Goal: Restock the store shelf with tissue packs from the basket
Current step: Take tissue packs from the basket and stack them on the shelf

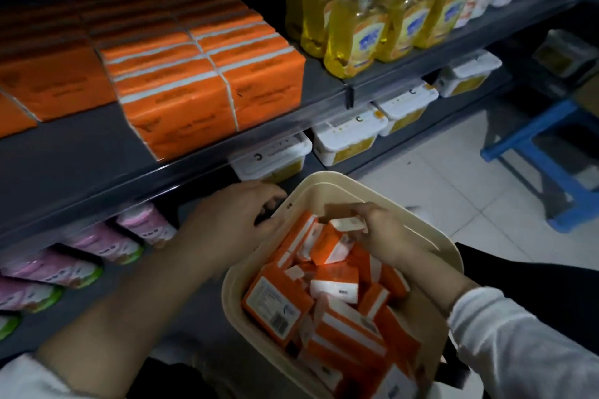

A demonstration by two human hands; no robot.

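A cream plastic basket (324,186) sits low in the middle, full of several small orange-and-white tissue packs (335,282) lying jumbled. My left hand (233,220) grips the basket's far-left rim. Inside the basket, my right hand (382,233) pinches one tissue pack (346,224) at the top of the pile. On the dark shelf (81,159) above stand rows of larger orange tissue packs (181,97), with bare shelf to their front left.
Yellow soap pump bottles (359,29) stand on the shelf to the right of the tissues. White tubs (346,138) sit on the shelf below, pink packs (97,243) lower left. A blue stool (551,152) stands on the tiled floor at right.
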